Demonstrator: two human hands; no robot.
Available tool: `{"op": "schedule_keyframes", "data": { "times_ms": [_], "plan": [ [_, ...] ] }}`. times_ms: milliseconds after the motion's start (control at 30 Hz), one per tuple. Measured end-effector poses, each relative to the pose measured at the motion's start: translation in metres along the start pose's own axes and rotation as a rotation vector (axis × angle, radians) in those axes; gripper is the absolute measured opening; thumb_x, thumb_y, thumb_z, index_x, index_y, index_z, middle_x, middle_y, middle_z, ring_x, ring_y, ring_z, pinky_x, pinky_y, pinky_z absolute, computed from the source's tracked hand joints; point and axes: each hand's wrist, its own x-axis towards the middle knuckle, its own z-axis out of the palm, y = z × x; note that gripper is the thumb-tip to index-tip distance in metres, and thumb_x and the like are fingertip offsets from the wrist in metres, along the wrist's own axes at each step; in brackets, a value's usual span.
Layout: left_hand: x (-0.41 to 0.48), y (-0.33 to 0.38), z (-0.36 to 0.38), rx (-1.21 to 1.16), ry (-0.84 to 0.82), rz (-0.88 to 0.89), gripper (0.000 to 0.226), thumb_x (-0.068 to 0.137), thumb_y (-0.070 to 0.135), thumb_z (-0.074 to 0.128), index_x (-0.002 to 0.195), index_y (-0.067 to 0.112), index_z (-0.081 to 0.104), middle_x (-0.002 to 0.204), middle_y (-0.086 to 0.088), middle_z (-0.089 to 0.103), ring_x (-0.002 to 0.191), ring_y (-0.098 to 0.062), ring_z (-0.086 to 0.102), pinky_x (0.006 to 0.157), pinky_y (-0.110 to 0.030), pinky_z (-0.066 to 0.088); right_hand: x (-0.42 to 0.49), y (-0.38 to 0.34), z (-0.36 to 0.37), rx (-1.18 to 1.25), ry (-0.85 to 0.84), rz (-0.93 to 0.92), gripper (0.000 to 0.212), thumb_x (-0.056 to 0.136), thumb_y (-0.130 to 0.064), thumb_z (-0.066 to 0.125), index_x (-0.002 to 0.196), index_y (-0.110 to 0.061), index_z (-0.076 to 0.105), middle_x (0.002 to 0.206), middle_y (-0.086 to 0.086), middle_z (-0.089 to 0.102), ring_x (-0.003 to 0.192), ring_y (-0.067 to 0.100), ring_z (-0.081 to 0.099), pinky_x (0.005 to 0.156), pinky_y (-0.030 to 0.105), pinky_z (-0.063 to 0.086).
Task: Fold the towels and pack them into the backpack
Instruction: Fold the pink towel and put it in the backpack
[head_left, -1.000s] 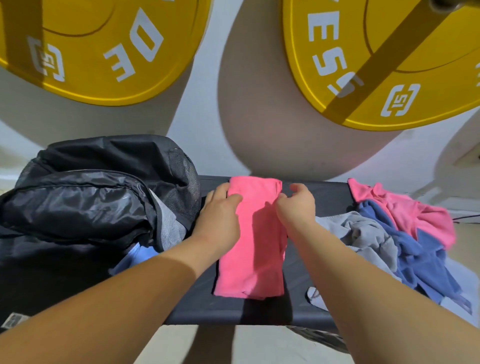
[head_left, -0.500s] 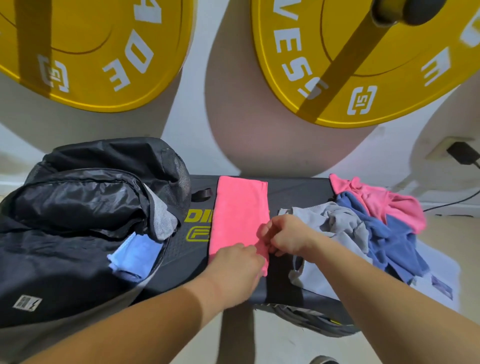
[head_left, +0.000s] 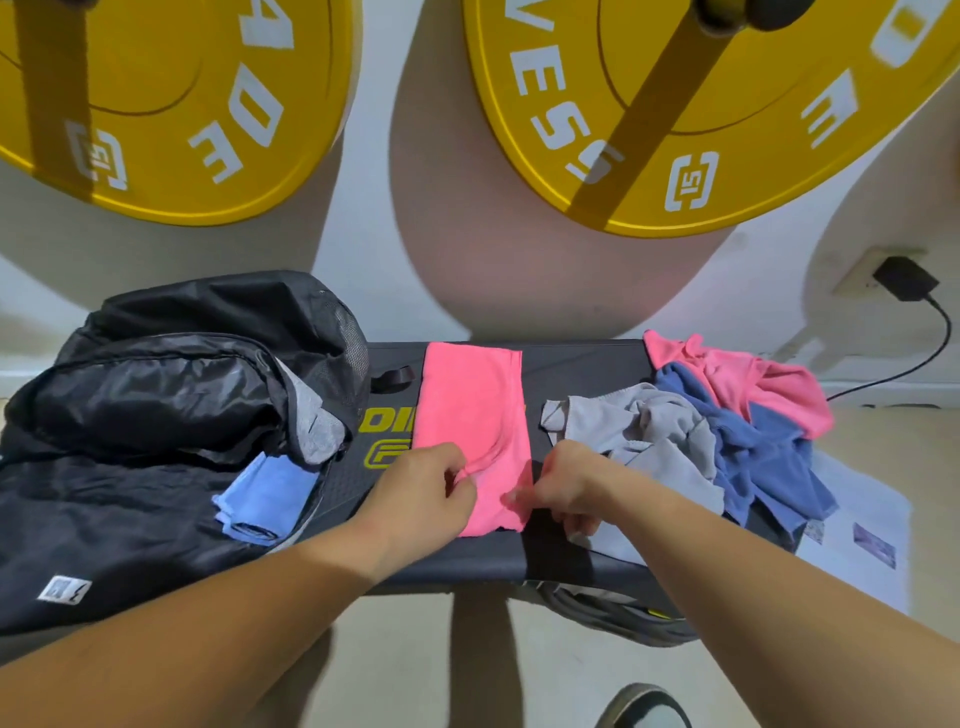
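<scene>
Pink towel (head_left: 470, 415) strip, long axis pointing toward wall; left hand (head_left: 415, 488), right hand (head_left: 563, 483) both pinch near end. Bench (head_left: 467, 561) lettering yellow "DI"; weight plate (head_left: 753, 171) reads "VES".

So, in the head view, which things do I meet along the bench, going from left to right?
black backpack → light blue towel → folded pink towel → grey towel → dark blue towel
</scene>
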Motion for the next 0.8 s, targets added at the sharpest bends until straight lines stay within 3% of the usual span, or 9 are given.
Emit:
{"op": "schedule_keyframes", "data": {
  "times_ms": [67, 133, 267, 400, 500, 633, 800],
  "plan": [
    [-0.003, 0.000, 0.007, 0.016, -0.076, 0.017, 0.015, 0.084, 0.028, 0.063, 0.077, 0.018, 0.054, 0.060, 0.005, 0.052, 0.060, -0.019, 0.047, 0.059, -0.037, 0.045, -0.002, 0.000, 0.005, 0.034, -0.001, 0.041, 0.042, 0.077, -0.040, 0.084, 0.072, -0.004, 0.063, 0.063, 0.012, 0.061, 0.042, 0.023, 0.056, 0.044, 0.027, 0.051],
    [-0.007, -0.002, 0.011, 0.095, -0.160, 0.069, 0.017, 0.081, 0.037, 0.064, 0.086, 0.021, 0.060, 0.083, 0.006, 0.061, 0.077, -0.019, 0.059, 0.070, -0.037, 0.051, -0.003, -0.002, 0.012, 0.102, -0.048, 0.032, 0.034, 0.077, -0.034, 0.086, 0.074, -0.006, 0.066, 0.069, 0.011, 0.061, 0.048, 0.021, 0.055, 0.044, 0.026, 0.050],
    [-0.012, -0.004, 0.013, 0.284, -0.153, 0.184, 0.022, 0.085, 0.043, 0.058, 0.079, 0.023, 0.052, 0.089, 0.005, 0.057, 0.078, -0.021, 0.053, 0.068, -0.037, 0.047, -0.004, -0.009, 0.020, 0.275, -0.049, -0.036, 0.016, 0.075, -0.015, 0.083, 0.079, -0.013, 0.068, 0.070, 0.003, 0.064, 0.061, 0.019, 0.056, 0.050, 0.026, 0.052],
    [-0.020, 0.006, 0.011, 0.371, -0.123, 0.219, 0.015, 0.094, 0.034, 0.050, 0.082, 0.026, 0.045, 0.094, -0.001, 0.065, 0.088, -0.031, 0.060, 0.066, -0.037, 0.040, -0.006, -0.009, 0.013, 0.487, -0.156, -0.060, 0.019, 0.078, -0.003, 0.079, 0.083, -0.010, 0.062, 0.076, 0.014, 0.070, 0.064, 0.023, 0.064, 0.053, 0.028, 0.055],
    [-0.025, 0.015, 0.012, 0.465, -0.144, 0.206, 0.012, 0.097, 0.027, 0.042, 0.092, 0.024, 0.052, 0.097, -0.006, 0.068, 0.090, -0.036, 0.063, 0.065, -0.039, 0.041, -0.005, -0.001, 0.006, 0.545, -0.173, -0.034, 0.022, 0.078, -0.001, 0.082, 0.077, -0.008, 0.061, 0.071, 0.015, 0.067, 0.058, 0.022, 0.064, 0.052, 0.029, 0.055],
    [-0.025, 0.024, 0.012, 0.555, -0.144, 0.167, 0.019, 0.104, 0.031, 0.036, 0.105, 0.023, 0.053, 0.099, -0.008, 0.069, 0.090, -0.038, 0.064, 0.062, -0.036, 0.033, -0.010, 0.008, 0.000, 0.440, -0.238, 0.082, 0.015, 0.081, -0.006, 0.081, 0.079, -0.004, 0.067, 0.063, 0.009, 0.060, 0.053, 0.017, 0.057, 0.055, 0.027, 0.053],
    [-0.024, 0.030, 0.017, 0.518, -0.095, 0.075, 0.021, 0.103, 0.038, 0.037, 0.102, 0.025, 0.053, 0.100, -0.005, 0.069, 0.093, -0.037, 0.062, 0.066, -0.037, 0.036, -0.014, 0.010, -0.007, 0.113, -0.226, 0.189, 0.020, 0.086, -0.016, 0.080, 0.075, -0.005, 0.067, 0.053, 0.005, 0.065, 0.050, 0.014, 0.062, 0.051, 0.025, 0.057]
  ]
}}
